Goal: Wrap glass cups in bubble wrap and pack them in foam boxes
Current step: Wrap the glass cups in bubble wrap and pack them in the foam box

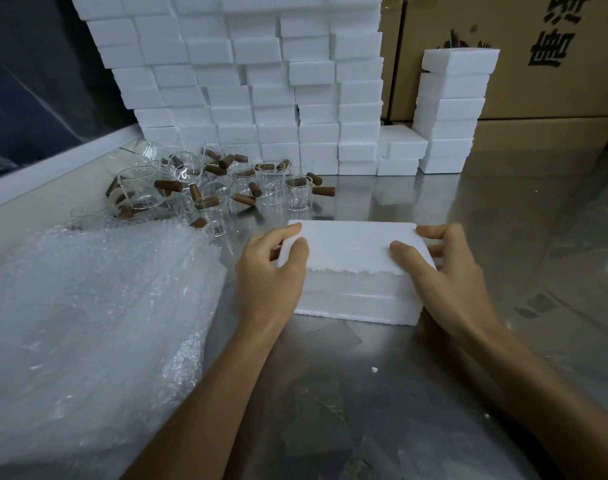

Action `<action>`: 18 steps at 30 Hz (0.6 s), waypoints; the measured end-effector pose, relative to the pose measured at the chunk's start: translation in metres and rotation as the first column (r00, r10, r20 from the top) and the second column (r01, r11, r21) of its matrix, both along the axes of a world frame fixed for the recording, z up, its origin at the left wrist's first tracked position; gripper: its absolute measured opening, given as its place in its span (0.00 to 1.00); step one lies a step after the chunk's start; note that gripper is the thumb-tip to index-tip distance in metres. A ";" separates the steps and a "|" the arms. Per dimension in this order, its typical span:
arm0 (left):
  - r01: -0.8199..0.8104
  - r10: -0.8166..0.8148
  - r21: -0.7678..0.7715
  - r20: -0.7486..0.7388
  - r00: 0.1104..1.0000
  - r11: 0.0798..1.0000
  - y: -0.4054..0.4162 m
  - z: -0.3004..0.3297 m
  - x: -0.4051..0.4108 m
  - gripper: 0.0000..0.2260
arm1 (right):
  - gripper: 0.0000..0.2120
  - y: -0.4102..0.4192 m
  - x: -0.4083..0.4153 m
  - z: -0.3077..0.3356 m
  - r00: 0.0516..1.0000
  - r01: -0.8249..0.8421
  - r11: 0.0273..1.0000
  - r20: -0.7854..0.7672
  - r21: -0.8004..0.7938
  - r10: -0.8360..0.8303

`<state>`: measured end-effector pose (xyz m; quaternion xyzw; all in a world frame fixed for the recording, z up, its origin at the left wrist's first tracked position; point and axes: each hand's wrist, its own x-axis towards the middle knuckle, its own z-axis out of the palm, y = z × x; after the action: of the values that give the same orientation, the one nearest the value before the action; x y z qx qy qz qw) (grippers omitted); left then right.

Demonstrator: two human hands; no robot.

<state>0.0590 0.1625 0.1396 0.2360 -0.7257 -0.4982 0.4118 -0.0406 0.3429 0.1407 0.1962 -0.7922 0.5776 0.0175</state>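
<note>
A white foam box (356, 271) lies closed on the steel table (364, 393) in front of me. My left hand (271, 275) grips its left end, thumb on the lid and fingers curled round the far corner. My right hand (444, 268) grips the right end the same way. Behind the box stands a cluster of several glass cups (205, 188) with brown wooden handles. A thick pile of bubble wrap (87, 323) covers the table at my left.
A tall wall of stacked foam boxes (247, 81) rises at the back. A shorter stack (451, 109) stands to its right, with cardboard cartons (555, 64) behind. A dark window (35, 81) runs along the left.
</note>
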 end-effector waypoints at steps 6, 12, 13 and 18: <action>-0.028 0.028 0.018 -0.008 1.000 0.999 -0.004 0.000 -0.001 0.09 | 0.23 -0.005 0.004 -0.001 0.997 -0.060 0.998 0.046 -0.008 0.060; -0.021 0.021 0.042 0.000 1.000 0.999 -0.004 0.002 0.001 0.09 | 0.21 -0.003 0.003 -0.002 0.993 -0.101 0.995 0.063 -0.002 0.101; -0.022 0.022 0.053 0.004 1.000 0.998 -0.003 0.003 0.002 0.09 | 0.20 -0.003 0.003 -0.001 0.990 -0.118 0.993 0.076 -0.003 0.118; -0.096 0.062 0.159 0.205 0.977 0.983 0.000 0.006 0.005 0.17 | 0.17 -0.003 0.002 0.004 0.975 -0.210 0.978 0.077 0.012 0.208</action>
<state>0.0638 0.1620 0.1455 0.3473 -0.7088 -0.5144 0.3352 -0.0382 0.3397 0.1448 0.2567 -0.7730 0.5753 -0.0751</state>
